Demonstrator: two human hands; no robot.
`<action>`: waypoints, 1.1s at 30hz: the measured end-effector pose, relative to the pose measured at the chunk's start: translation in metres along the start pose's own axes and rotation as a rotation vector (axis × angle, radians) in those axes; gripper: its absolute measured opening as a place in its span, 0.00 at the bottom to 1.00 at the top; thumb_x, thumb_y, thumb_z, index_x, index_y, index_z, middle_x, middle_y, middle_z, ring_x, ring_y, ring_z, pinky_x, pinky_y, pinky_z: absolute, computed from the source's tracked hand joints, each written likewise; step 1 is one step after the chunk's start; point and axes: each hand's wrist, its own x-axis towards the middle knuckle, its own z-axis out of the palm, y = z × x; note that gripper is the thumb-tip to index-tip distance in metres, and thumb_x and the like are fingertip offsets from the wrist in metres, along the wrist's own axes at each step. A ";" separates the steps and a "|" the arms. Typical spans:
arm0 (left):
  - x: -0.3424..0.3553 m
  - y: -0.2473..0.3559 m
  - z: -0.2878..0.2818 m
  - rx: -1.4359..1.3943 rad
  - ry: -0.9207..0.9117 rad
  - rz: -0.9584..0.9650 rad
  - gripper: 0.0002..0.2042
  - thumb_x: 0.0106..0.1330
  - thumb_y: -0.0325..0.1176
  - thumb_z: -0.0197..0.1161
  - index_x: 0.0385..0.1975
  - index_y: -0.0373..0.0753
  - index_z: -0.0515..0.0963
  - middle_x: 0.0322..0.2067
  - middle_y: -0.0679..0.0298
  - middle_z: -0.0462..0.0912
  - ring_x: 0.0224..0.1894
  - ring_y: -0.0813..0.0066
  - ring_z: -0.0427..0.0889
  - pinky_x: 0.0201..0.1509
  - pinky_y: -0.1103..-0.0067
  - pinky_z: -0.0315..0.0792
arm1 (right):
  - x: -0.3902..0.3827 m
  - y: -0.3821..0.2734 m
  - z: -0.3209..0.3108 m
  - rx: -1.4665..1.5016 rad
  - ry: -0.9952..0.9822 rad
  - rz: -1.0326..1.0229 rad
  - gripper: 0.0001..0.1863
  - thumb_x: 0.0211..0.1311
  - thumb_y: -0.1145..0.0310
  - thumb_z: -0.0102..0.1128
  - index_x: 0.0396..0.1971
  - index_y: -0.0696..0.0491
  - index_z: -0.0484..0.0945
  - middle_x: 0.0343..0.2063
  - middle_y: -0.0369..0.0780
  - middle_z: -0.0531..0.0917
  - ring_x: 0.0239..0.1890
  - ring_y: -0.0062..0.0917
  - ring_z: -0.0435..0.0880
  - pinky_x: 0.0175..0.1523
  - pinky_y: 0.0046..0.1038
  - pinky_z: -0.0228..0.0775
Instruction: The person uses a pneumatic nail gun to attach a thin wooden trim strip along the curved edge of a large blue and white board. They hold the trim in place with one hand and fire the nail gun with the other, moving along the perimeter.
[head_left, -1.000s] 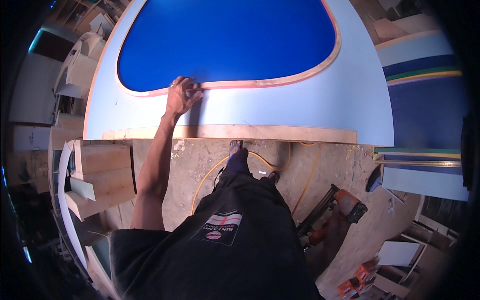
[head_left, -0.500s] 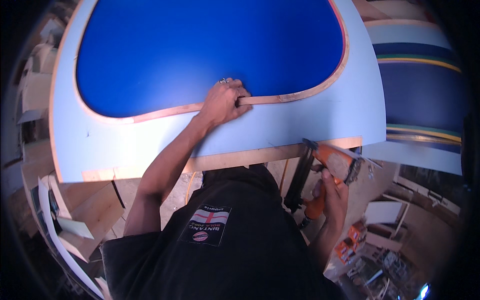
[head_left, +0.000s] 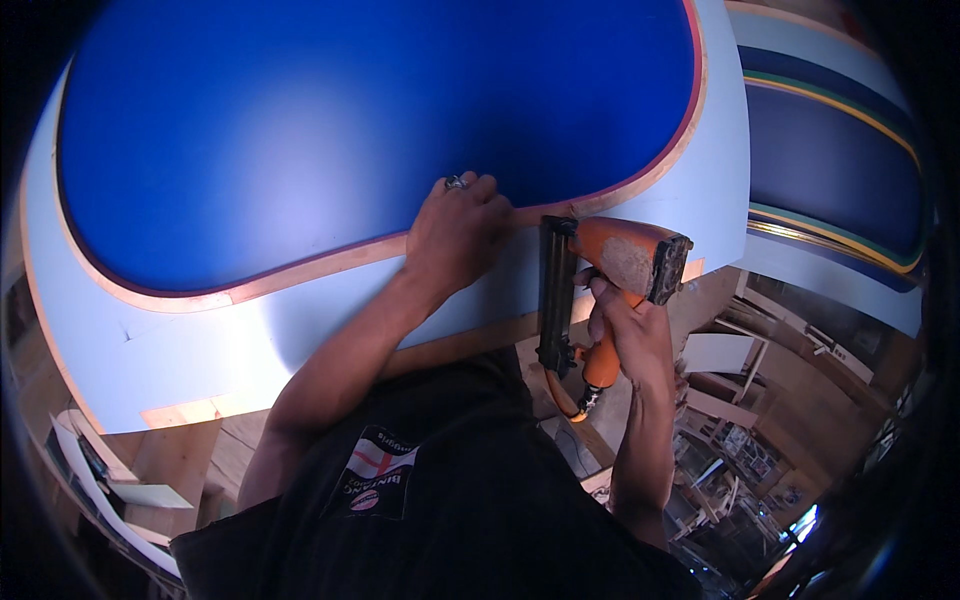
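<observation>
A curved wooden strip (head_left: 335,265) borders the glossy blue panel (head_left: 320,130), which lies within a pale blue board (head_left: 215,345). My left hand (head_left: 452,232), a ring on one finger, is closed over the strip with its knuckles bent; the fingertips are hidden. To its right, my right hand (head_left: 638,338) grips an orange pneumatic nail gun (head_left: 620,250) with a worn body and a dark magazine. The gun's nose is over the strip, just right of my left hand; whether it touches cannot be seen. A hose fitting hangs below its handle.
Another panel (head_left: 830,150), dark blue with green and yellow edging, lies at the right. Below it, offcuts and boards (head_left: 715,352) clutter the floor. More wooden pieces (head_left: 150,495) stand at the lower left. The board's near edge is close to my body.
My right hand has raised the nail gun from beside the board's near edge up to the wooden strip. My left hand still holds the strip. The view has shifted and tilted.
</observation>
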 end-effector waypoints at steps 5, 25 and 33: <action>-0.001 -0.003 0.002 0.001 0.010 0.014 0.03 0.60 0.34 0.71 0.30 0.45 0.84 0.33 0.65 0.78 0.44 0.61 0.80 0.48 0.64 0.72 | 0.007 -0.012 0.010 -0.028 -0.002 0.021 0.14 0.77 0.69 0.64 0.55 0.62 0.81 0.43 0.41 0.89 0.23 0.16 0.79 0.30 0.23 0.75; -0.004 -0.001 0.005 -0.019 -0.092 -0.046 0.09 0.58 0.37 0.75 0.31 0.44 0.81 0.38 0.63 0.78 0.52 0.61 0.81 0.55 0.62 0.73 | 0.002 -0.021 0.017 -0.127 0.058 0.108 0.15 0.78 0.69 0.64 0.57 0.61 0.79 0.43 0.42 0.90 0.23 0.17 0.78 0.29 0.24 0.72; -0.001 -0.001 0.003 0.001 -0.090 -0.035 0.09 0.59 0.37 0.75 0.32 0.44 0.81 0.38 0.63 0.78 0.52 0.61 0.81 0.54 0.62 0.73 | 0.003 -0.019 0.013 -0.119 0.040 0.117 0.14 0.78 0.68 0.65 0.55 0.61 0.80 0.43 0.43 0.90 0.23 0.17 0.78 0.29 0.24 0.74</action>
